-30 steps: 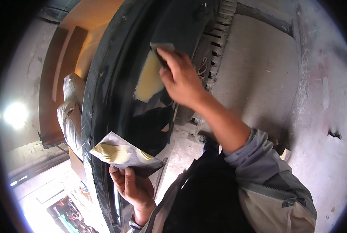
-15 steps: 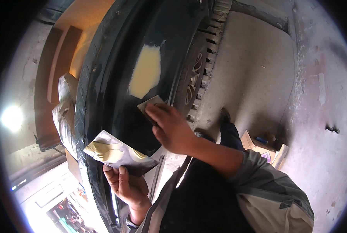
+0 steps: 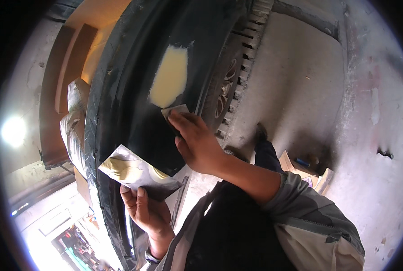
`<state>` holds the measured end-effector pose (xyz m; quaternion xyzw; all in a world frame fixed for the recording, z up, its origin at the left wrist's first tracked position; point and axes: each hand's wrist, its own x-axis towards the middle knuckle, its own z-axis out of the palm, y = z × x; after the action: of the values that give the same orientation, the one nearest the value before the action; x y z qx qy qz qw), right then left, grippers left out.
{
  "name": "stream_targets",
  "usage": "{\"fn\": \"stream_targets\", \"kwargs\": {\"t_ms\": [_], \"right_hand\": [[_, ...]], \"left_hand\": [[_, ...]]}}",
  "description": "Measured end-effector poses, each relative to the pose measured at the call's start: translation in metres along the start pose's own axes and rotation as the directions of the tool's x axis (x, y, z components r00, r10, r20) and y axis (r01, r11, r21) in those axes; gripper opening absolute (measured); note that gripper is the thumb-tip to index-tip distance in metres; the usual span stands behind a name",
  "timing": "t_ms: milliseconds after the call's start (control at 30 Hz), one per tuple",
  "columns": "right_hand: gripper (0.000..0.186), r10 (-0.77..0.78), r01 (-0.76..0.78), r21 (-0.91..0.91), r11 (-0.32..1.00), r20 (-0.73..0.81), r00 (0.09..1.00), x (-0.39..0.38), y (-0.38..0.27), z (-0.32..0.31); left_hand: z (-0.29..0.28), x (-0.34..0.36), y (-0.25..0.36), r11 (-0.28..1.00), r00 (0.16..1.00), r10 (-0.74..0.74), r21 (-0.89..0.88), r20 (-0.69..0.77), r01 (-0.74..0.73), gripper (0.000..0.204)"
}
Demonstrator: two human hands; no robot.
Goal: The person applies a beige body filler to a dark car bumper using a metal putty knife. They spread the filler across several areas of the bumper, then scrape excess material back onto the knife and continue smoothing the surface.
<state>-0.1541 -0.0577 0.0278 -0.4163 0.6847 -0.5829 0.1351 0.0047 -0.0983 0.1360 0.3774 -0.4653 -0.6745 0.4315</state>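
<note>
Right hand [image 3: 201, 144] pinches a small spreader [image 3: 175, 111] just below the yellow filler patch [image 3: 169, 77] (long axis toward 12 o'clock); left hand [image 3: 149, 210] grips a mixing board [image 3: 136, 171], probably card.

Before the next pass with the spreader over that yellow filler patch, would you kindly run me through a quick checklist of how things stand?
1. Spreader gripped in the right hand: ok, fingers close over it.
2. Spreader edge at the filler patch: ok, it sits at the patch's lower end on the black panel.
3. Mixing board supported: ok, the left hand holds it from below.
4. Filler left on the board: ok, yellow smears show.
5. Patch surface even: cannot tell from this view.
6. Filler loaded on the spreader: cannot tell, the hand covers most of it.
</note>
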Motion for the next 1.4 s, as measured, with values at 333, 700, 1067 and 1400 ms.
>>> {"fn": "stream_targets", "kwargs": {"t_ms": [333,700,1067,1400], "right_hand": [[0.051,-0.377,0.102,0.676,0.729,0.273,0.885,-0.034,-0.005,-0.063],[0.047,-0.551,0.592,-0.434,0.679,0.231,0.802,0.057,0.028,-0.043],[0.044,-0.468,0.511,-0.424,0.747,0.209,0.858,0.029,0.069,-0.025],[0.051,-0.144,0.15,0.021,0.989,-0.159,0.977,0.032,0.073,-0.032]], "left_hand": [[0.011,0.004,-0.008,1.0,0.999,-0.007,-0.011,0.032,0.007,0.041],[-0.009,-0.013,-0.005,0.989,0.989,0.141,0.043,0.033,-0.143,0.038],[-0.011,-0.01,-0.006,0.987,0.992,0.127,0.099,-0.003,-0.126,0.041],[-0.006,-0.012,-0.003,0.996,0.997,0.072,0.046,0.024,-0.073,0.032]]}}
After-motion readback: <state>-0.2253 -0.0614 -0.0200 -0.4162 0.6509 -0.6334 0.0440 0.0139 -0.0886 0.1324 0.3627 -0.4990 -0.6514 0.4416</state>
